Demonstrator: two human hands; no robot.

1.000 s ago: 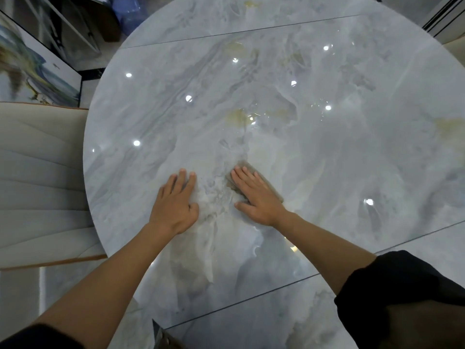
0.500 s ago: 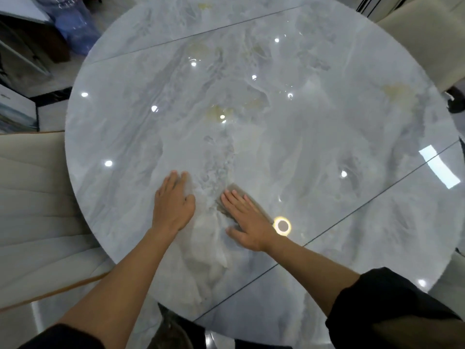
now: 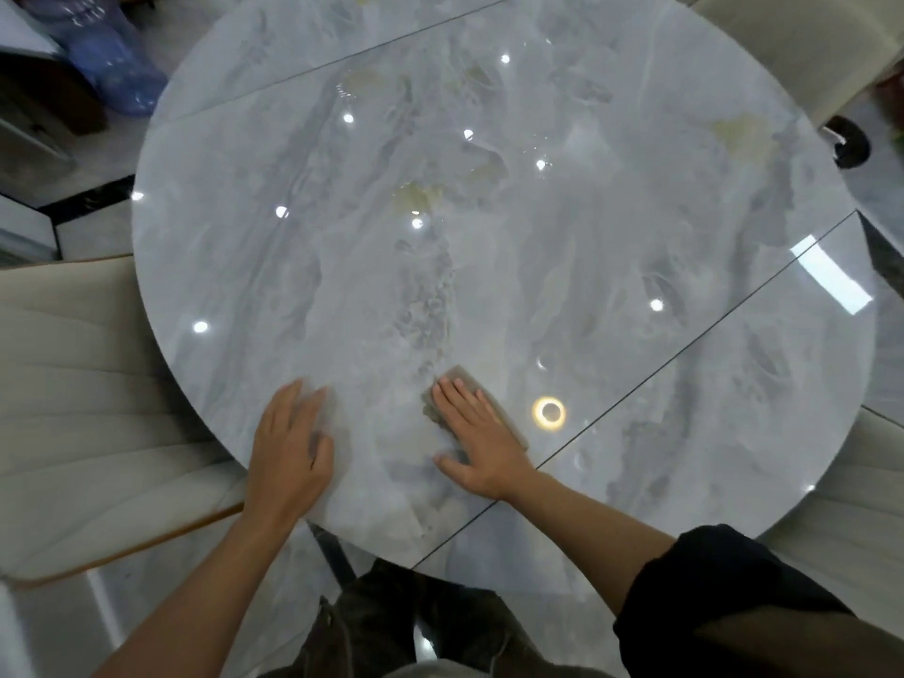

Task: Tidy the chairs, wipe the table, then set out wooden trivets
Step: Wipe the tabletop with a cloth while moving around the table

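Grey marble surface (image 3: 538, 247): right hand (image 3: 482, 447) presses a tan cloth (image 3: 509, 424) near the front edge; left hand (image 3: 291, 452) lies flat, all fingers (image 3: 452, 401) straight.

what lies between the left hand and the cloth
Only bare tabletop, in the head view; the left hand rests flat on it and the right hand presses the cloth flat.

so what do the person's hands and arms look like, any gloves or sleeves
No gloves, rings or watch show on the left hand or the right hand. The right arm wears a loose black sleeve that ends near the elbow, leaving the forearm uncovered. The left forearm is uncovered down to the frame's edge, with nothing worn in view there.
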